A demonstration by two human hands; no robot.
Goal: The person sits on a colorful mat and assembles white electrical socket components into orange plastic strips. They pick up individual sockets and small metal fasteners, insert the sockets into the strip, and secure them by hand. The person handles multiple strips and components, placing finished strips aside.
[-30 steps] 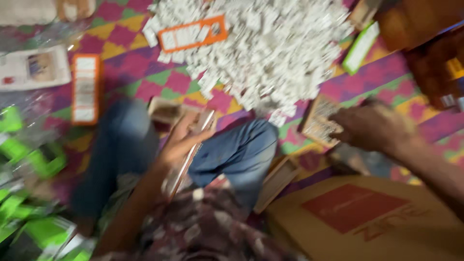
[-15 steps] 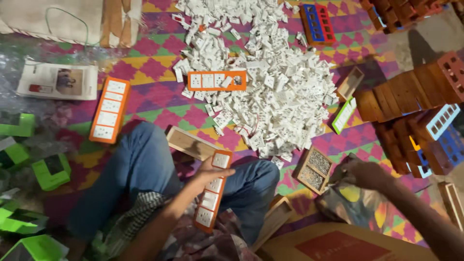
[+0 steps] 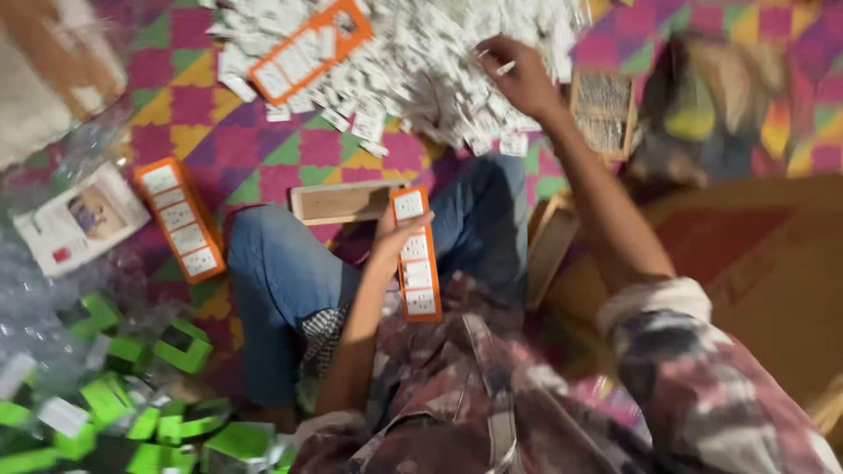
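Left hand (image 3: 392, 235) grip closed around the far end of an orange switch panel (image 3: 415, 254), held over the lap. Right hand (image 3: 520, 75) reaches far into the pile of white switch pieces (image 3: 413, 61), fingers pinching one small white piece (image 3: 505, 68).

Floor covered by mat (image 3: 263, 145) with diamond pattern in magenta, purple, green, yellow. Brown cardboard box (image 3: 773, 272) lies flat at right side. Heap of bright green plastic pieces (image 3: 132, 404) at lower left, on crumpled clear plastic sheet (image 3: 44, 307). Pale cloth bundle (image 3: 39, 88) at upper left corner. Light soft and even, picture slightly blurred. No wall or window visible.
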